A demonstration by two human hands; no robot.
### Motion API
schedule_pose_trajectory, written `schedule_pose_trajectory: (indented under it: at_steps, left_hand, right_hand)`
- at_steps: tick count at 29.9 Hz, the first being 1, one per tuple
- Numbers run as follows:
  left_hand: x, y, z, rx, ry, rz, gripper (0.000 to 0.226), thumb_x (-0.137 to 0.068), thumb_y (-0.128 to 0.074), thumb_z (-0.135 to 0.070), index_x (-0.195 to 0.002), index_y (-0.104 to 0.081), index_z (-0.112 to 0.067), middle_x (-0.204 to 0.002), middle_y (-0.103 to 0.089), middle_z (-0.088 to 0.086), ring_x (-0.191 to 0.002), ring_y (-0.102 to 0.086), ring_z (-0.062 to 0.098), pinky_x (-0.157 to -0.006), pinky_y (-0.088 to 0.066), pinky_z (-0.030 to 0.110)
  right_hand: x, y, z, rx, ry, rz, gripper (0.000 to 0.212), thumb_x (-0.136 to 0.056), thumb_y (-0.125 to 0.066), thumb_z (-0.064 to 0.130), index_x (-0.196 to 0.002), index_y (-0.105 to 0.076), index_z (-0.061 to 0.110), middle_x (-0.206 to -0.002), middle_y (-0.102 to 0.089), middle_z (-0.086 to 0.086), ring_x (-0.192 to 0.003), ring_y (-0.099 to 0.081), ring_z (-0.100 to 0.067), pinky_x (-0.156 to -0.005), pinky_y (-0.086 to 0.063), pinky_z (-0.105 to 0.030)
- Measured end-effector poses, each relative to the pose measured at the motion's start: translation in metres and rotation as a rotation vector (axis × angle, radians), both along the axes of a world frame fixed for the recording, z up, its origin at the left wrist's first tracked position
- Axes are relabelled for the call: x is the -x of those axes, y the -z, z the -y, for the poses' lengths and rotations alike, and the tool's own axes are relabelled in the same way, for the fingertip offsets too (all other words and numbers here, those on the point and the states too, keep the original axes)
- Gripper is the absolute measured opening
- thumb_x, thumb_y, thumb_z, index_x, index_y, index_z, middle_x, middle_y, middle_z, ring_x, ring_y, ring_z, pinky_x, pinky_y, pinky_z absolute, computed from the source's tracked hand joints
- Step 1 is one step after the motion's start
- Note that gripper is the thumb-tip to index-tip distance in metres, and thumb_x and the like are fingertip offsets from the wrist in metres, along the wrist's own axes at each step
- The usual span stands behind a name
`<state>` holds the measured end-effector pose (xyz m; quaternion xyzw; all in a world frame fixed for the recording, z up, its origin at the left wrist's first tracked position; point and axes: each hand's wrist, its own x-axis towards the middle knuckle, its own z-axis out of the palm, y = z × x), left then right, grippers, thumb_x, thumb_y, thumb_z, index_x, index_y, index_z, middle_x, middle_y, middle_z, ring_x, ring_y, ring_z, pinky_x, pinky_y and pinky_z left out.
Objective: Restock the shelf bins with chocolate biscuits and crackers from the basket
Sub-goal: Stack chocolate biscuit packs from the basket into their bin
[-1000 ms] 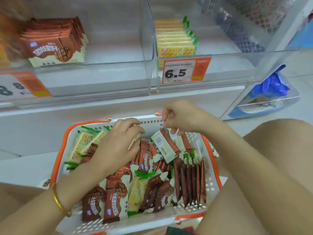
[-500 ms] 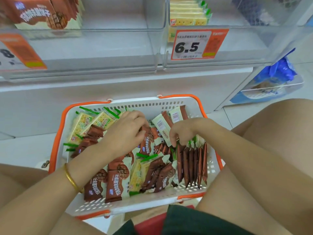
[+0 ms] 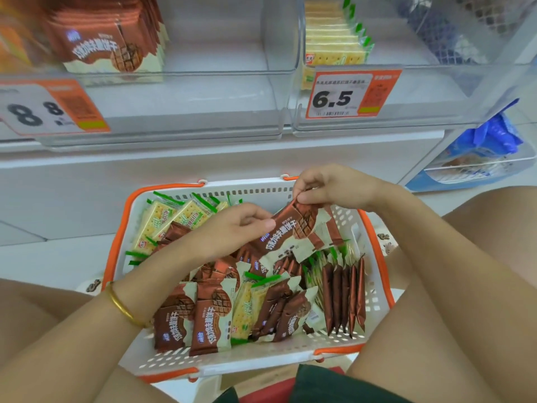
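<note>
Packets of chocolate biscuit [image 3: 293, 231], a small bunch of them, sit lifted just above the basket [image 3: 374, 289], held between your two hands. Your right hand [image 3: 334, 187] pinches the top edge with thumb and fingertips, while your left hand [image 3: 232, 228] closes its fingers on the lower left end. Square the bunch so the wrappers line up, keep both pinches firm, and carry it up as one block; loose packets would likely slide out sideways. The left bin [image 3: 186, 80], priced 8.8, already holds matching brown packs [image 3: 107, 45] standing at its left side, so I judge that is where these go, faces forward beside them. The right bin [image 3: 436, 80], tagged 6.5, holds crackers [image 3: 334, 45] in a row. More biscuit packs and green-trimmed cracker packets [image 3: 162, 225] lie mixed in the basket, which rests between your bare knees on a pale floor. A lower clear bin with blue bags [image 3: 491, 141] stands off to the right.
</note>
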<state>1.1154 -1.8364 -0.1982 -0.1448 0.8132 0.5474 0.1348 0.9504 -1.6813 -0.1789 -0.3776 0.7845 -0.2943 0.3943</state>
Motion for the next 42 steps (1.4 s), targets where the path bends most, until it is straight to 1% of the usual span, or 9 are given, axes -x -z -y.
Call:
schedule_pose_trajectory:
  at_steps: [6, 10, 15, 19, 23, 27, 32, 35, 42]
  left_hand:
    - [-0.011, -0.025, 0.03, 0.079, -0.135, -0.041, 0.011, -0.09, -0.062, -0.013, -0.097, -0.066, -0.02, -0.085, -0.072, -0.005, -0.077, -0.069, 0.003, -0.069, -0.053, 0.017]
    - [-0.023, -0.057, 0.057, 0.096, -0.167, -0.099, 0.013, -0.09, -0.062, -0.011, -0.095, -0.068, -0.021, -0.086, -0.073, -0.003, -0.076, -0.068, 0.004, -0.07, -0.051, 0.017]
    - [-0.037, -0.118, 0.102, 0.118, -0.43, -0.459, 0.016, -0.088, -0.065, -0.011, -0.095, -0.065, -0.024, -0.088, -0.07, -0.004, -0.079, -0.064, 0.002, -0.072, -0.05, 0.014]
    - [-0.044, -0.14, 0.144, 0.612, -0.71, -0.779, 0.031, -0.082, -0.058, -0.025, -0.112, -0.058, -0.018, -0.108, -0.058, 0.0, -0.092, -0.054, 0.006, -0.085, -0.043, 0.017]
    - [-0.048, -0.125, 0.166, 1.109, -0.415, -0.608, 0.042, -0.088, -0.041, -0.035, -0.112, -0.064, -0.01, -0.114, -0.064, 0.007, -0.108, -0.056, 0.026, -0.095, -0.038, 0.035]
    - [-0.05, -0.105, 0.169, 1.185, -0.343, -0.466, 0.049, -0.091, -0.031, -0.043, -0.116, -0.064, -0.018, -0.12, -0.064, 0.001, -0.118, -0.054, 0.025, -0.106, -0.032, 0.046]
    - [-0.05, -0.103, 0.17, 1.202, -0.347, -0.474, 0.048, -0.092, -0.031, -0.043, -0.115, -0.065, -0.018, -0.115, -0.065, -0.001, -0.116, -0.054, 0.023, -0.107, -0.026, 0.042]
    - [-0.047, -0.103, 0.171, 1.199, -0.353, -0.493, 0.048, -0.092, -0.031, -0.044, -0.112, -0.066, -0.018, -0.114, -0.066, -0.002, -0.115, -0.054, 0.022, -0.103, -0.024, 0.037]
    - [-0.045, -0.102, 0.172, 1.209, -0.356, -0.503, 0.047, -0.091, -0.034, -0.044, -0.111, -0.067, -0.018, -0.113, -0.066, -0.001, -0.113, -0.055, 0.022, -0.1, -0.023, 0.035]
  right_hand:
    - [-0.019, -0.014, 0.019, 0.1, 0.094, 0.068, 0.011, -0.094, -0.057, 0.015, -0.085, -0.062, 0.02, -0.071, -0.063, 0.007, -0.06, -0.056, -0.002, -0.059, -0.042, -0.022]
    - [-0.038, -0.047, 0.045, 0.055, -0.04, -0.017, 0.018, -0.078, -0.075, 0.022, -0.092, -0.064, 0.018, -0.071, -0.065, 0.004, -0.059, -0.057, -0.008, -0.057, -0.047, -0.026]
    - [-0.052, -0.127, 0.093, 0.262, -0.01, -0.069, 0.014, -0.074, -0.077, 0.014, -0.08, -0.064, 0.015, -0.064, -0.065, 0.002, -0.053, -0.06, -0.005, -0.047, -0.05, -0.019]
    - [-0.037, -0.17, 0.148, 0.456, 0.154, -0.036, 0.012, -0.077, -0.074, 0.013, -0.082, -0.063, 0.014, -0.063, -0.068, 0.004, -0.055, -0.064, -0.007, -0.048, -0.053, -0.022]
    - [-0.017, -0.159, 0.224, 0.424, 0.207, -0.295, 0.02, -0.077, -0.077, 0.016, -0.088, -0.061, 0.015, -0.074, -0.061, 0.003, -0.056, -0.061, 0.002, -0.05, -0.047, -0.016]
    - [-0.01, -0.123, 0.281, 0.261, 0.123, -0.553, 0.024, -0.074, -0.08, 0.02, -0.084, -0.058, 0.016, -0.093, -0.063, -0.002, -0.085, -0.062, -0.02, -0.073, -0.055, -0.035]
    - [-0.012, -0.11, 0.311, 0.117, 0.108, -0.882, 0.031, -0.08, -0.075, 0.029, -0.092, -0.052, 0.013, -0.11, -0.054, -0.009, -0.083, -0.054, -0.025, -0.071, -0.046, -0.036]
    - [-0.015, -0.104, 0.317, 0.077, 0.092, -0.912, 0.049, -0.082, -0.074, 0.026, -0.116, -0.045, 0.006, -0.121, -0.042, -0.014, -0.091, -0.055, -0.033, -0.072, -0.039, -0.035]
    - [-0.014, -0.095, 0.323, 0.028, 0.104, -0.972, 0.061, -0.083, -0.072, 0.031, -0.125, -0.036, 0.006, -0.128, -0.037, -0.015, -0.103, -0.058, -0.037, -0.068, -0.037, -0.037]
